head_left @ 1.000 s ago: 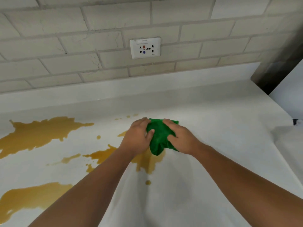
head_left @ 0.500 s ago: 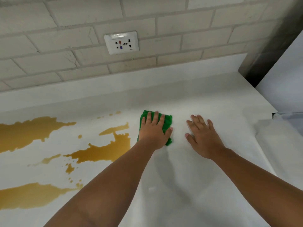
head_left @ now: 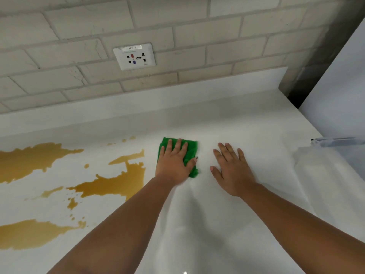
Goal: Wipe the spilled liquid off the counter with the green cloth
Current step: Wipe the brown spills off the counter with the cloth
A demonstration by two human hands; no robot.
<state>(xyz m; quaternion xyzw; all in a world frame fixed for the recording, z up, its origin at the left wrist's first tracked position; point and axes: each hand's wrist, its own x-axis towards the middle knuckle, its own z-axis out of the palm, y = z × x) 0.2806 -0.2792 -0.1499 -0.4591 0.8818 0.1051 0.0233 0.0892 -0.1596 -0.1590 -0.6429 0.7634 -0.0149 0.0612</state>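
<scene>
Brown spill across left of white tabletop; mid-frame, left hand flat, grip apart, pressing green cloth just right of spill, right hand splayed flat beside; wall outlet upper centre.

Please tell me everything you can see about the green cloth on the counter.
The green cloth is bright green, soft-looking fabric, folded into a small rough rectangle. It lies flat on the white counter. The left hand presses on it with straight, spread fingers and covers most of it; only its far edge and right side show. It sits just right of the nearest brown spill, not touching it. The right hand rests flat beside it, apart from it.
</scene>
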